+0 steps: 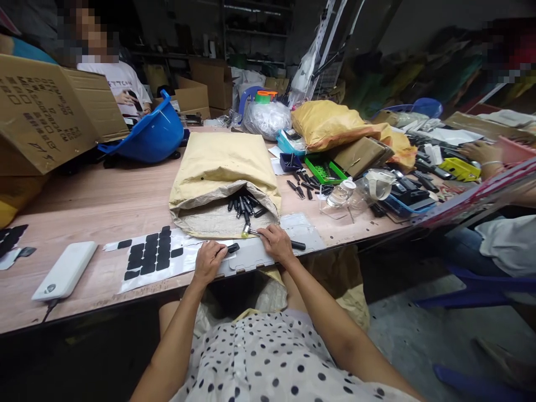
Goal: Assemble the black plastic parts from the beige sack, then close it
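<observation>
My left hand (209, 259) rests at the table's near edge, its fingers pinched on a small black piece (233, 248) over a white sheet (251, 257). My right hand (274, 243) is closed on a slim tool with a metal tip (251, 231) that points left toward the mouth of a tan sack (221, 167). Several black stick-like parts (245, 205) spill from that sack. A backing sheet with several black pads (151, 258) lies left of my left hand.
A white power bank (65, 271) lies at the near left. A blue helmet (148, 137) and a cardboard box (46, 111) stand at the back left, with a person behind them. Green trays, bags, a clear jug (355, 192) and another person's hand (481, 153) crowd the right.
</observation>
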The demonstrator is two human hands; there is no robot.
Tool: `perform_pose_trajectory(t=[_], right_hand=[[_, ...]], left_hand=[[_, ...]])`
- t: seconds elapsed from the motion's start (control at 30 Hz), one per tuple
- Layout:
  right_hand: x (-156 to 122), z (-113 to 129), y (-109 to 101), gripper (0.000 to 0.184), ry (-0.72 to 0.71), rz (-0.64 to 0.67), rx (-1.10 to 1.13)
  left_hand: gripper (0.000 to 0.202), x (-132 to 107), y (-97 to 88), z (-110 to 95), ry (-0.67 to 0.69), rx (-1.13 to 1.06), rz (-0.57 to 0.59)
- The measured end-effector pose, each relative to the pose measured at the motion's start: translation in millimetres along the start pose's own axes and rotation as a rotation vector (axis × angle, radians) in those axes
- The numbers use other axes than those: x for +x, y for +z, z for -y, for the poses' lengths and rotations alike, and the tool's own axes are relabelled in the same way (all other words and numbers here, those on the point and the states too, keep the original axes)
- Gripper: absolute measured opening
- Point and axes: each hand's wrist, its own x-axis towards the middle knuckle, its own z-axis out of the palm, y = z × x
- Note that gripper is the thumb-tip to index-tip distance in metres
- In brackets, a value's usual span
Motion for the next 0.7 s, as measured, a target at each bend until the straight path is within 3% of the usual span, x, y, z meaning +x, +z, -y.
perform_pose_trajectory(t=[0.7], right_hand=[[-1.3,-1.1,-1.0,0.026,0.014,0.000,0.009]], left_hand=[[0.027,-2.0,3.6,6.7,0.022,0.002,-0.027]])
